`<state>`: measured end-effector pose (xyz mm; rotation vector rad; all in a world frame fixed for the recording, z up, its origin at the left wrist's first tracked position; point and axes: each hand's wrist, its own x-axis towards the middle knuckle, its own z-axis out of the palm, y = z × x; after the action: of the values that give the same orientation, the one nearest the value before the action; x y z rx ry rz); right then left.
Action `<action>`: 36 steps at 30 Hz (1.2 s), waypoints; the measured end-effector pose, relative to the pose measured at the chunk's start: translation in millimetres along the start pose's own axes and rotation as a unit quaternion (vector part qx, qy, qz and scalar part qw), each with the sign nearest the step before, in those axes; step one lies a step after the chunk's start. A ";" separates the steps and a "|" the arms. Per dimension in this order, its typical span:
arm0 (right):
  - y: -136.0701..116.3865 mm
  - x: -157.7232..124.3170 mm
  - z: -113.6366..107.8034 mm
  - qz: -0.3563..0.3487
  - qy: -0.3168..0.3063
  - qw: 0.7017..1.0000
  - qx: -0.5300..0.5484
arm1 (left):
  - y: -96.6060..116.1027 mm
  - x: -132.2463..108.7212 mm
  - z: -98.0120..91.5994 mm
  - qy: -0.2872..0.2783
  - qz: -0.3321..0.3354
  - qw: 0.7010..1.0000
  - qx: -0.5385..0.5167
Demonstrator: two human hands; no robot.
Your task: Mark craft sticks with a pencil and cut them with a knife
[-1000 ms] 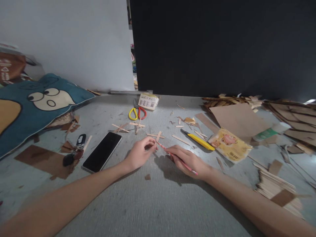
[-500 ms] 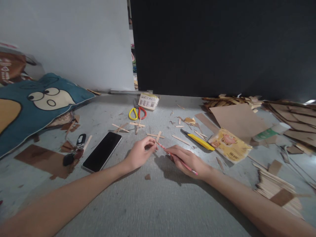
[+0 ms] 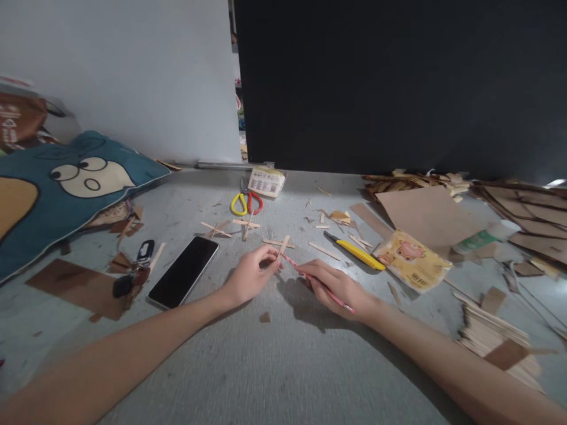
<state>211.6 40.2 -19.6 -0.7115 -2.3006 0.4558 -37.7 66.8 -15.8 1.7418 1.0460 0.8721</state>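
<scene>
Midway across the table [image 3: 266,372], well short of its far edge, pinching a wooden stick [image 3: 285,244] between thumb and fingertips of the left hand [image 3: 251,277]; gripping a pink pencil [image 3: 340,302] firmly with the right hand [image 3: 334,286]. Judging by crossed sticks [image 3: 248,224] lying toward the far edge, apparently partly done; cannot tell the amount left, with a loose stick [image 3: 325,251] lying uncrossed. Pointing the wooden stick's long axis toward the far edge, slightly rightward; aiming the pink pencil's tip far-leftward, at or just beside the stick's lower end.

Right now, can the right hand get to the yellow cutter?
Probably yes: the yellow cutter lies close beyond the right hand, and nothing seems to block the way. That hand holds a pink pencil, so it might need to put it down first.
</scene>
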 end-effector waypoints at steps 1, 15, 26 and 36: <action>-0.1 0.1 0.1 -0.002 -0.002 1.000 0.000 | 0.1 0.0 -0.1 0.000 0.002 1.000 -0.001; -0.4 -0.1 0.1 -0.001 0.002 1.000 -0.001 | 0.0 -0.4 0.6 0.000 0.003 1.000 -0.002; 1.1 -1.5 1.9 0.003 0.004 1.000 -0.002 | -0.3 -0.3 0.4 -0.001 0.004 1.000 -0.002; 0.2 -1.0 0.5 -0.002 0.001 1.000 0.001 | 0.1 -0.1 0.6 0.001 0.003 1.000 -0.002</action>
<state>211.9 39.7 -20.6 -0.7048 -2.2993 0.4559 -37.2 66.5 -15.9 1.7419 1.0386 0.8799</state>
